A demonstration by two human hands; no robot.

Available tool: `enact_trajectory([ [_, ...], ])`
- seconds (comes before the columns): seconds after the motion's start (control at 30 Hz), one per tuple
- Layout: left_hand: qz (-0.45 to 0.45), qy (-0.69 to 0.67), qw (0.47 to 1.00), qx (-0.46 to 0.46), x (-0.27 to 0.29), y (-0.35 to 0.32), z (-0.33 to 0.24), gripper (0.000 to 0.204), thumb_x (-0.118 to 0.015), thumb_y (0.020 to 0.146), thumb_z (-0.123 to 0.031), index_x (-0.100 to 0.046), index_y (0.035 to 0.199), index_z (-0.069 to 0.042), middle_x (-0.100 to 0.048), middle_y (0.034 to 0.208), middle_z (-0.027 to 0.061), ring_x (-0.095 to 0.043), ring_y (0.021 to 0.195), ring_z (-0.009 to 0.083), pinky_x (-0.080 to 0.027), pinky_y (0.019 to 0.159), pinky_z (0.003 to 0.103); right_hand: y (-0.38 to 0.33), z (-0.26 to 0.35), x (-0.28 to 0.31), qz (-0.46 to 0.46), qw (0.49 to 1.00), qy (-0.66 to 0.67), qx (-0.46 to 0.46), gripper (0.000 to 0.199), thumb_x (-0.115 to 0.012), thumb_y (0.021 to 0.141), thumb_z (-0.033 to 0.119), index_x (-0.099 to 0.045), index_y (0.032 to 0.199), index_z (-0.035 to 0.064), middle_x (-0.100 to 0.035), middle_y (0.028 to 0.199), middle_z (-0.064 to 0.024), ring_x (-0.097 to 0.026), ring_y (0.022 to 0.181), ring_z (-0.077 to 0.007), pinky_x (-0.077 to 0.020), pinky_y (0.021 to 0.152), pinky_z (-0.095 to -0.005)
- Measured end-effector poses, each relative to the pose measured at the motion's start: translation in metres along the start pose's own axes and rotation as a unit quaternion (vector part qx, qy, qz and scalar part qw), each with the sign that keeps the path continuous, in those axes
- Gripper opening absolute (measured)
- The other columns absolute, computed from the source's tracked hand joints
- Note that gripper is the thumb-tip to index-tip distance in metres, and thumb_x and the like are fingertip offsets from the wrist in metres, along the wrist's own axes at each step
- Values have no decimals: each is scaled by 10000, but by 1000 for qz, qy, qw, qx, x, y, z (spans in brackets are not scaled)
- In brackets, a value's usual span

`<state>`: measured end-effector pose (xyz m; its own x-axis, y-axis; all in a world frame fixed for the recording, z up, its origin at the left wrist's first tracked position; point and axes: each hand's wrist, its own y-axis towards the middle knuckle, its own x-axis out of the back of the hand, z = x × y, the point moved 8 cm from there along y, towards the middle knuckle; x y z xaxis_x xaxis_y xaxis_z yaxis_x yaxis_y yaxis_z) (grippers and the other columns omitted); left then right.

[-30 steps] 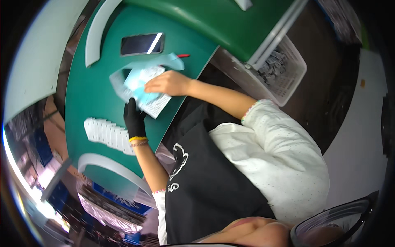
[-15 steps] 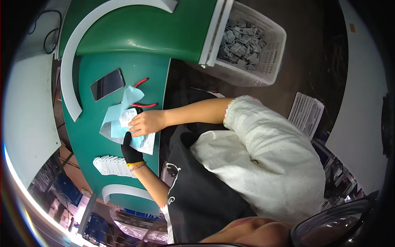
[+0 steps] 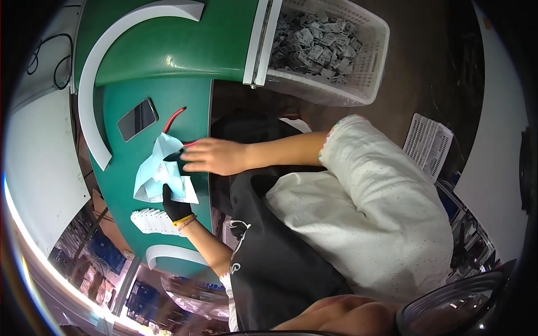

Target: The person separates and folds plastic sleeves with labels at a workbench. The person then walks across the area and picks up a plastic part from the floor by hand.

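Observation:
A sheet of light blue paper (image 3: 164, 168), creased and partly folded, lies on white printed paper (image 3: 190, 192) on the green table. My left hand (image 3: 176, 206), in a black glove, pinches the blue paper's near edge. My bare right hand (image 3: 217, 157) is slightly blurred, its fingers stretched out just beside the sheet. By its fingertips is a small dark object (image 3: 173, 157) whose kind I cannot make out. Red-handled pliers (image 3: 177, 116) lie partly under the paper, their jaws hidden.
A phone (image 3: 138, 119) lies beyond the papers. White plastic pieces (image 3: 155, 222) stand in a row beside my left hand. Curved white strips (image 3: 89, 101) edge the table (image 3: 120, 185). Past the table's end, a white basket (image 3: 376, 61) holds many small grey parts.
My right hand has drawn back off the papers, its fingers straightening. The blue paper now covers the small white printed piece that was under those fingers. The whole view has shifted slightly.

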<state>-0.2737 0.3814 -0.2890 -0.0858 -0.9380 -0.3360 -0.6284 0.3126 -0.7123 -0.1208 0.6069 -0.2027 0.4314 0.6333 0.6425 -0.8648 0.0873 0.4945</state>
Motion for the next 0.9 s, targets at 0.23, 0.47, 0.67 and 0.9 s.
enact_trajectory([
  [0.23, 13, 48, 998, -36, 0, 4, 4, 409, -572, 912, -221, -513, 1247, 5, -599, 1181, 121, -572, 1093, 283, -466, 960, 435, -119, -48, 36, 232, 940, 110, -226, 402, -483, 926, 434, -586, 1270, 255, -380, 1486, -71, -289, 1395, -291, -210, 1119, -539],
  [0.47, 24, 191, 972, -133, -9, -4, -6, 394, -567, 913, -194, -511, 1242, 15, -592, 1189, 130, -568, 1105, 269, -460, 973, 405, -125, -44, 42, 223, 938, 127, -234, 418, -466, 928, 462, -578, 1286, 278, -334, 1514, -83, -245, 1418, -293, -183, 1126, -541],
  [0.67, -23, 17, 996, -81, -27, -14, 10, 358, -561, 925, -213, -547, 1195, 22, -605, 1093, 132, -590, 1005, 252, -499, 861, 361, -132, -50, 46, 243, 930, 131, -243, 429, -450, 942, 459, -562, 1303, 256, -312, 1523, -100, -223, 1425, -311, -173, 1120, -568],
  [0.9, 18, 338, 900, -275, 6, -7, -19, 348, -571, 917, -135, -550, 1225, 28, -631, 1032, 93, -604, 900, 186, -510, 766, 267, -129, -44, 48, 251, 929, 130, -241, 433, -454, 937, 462, -555, 1308, 264, -303, 1529, -94, -216, 1429, -299, -169, 1130, -542],
])
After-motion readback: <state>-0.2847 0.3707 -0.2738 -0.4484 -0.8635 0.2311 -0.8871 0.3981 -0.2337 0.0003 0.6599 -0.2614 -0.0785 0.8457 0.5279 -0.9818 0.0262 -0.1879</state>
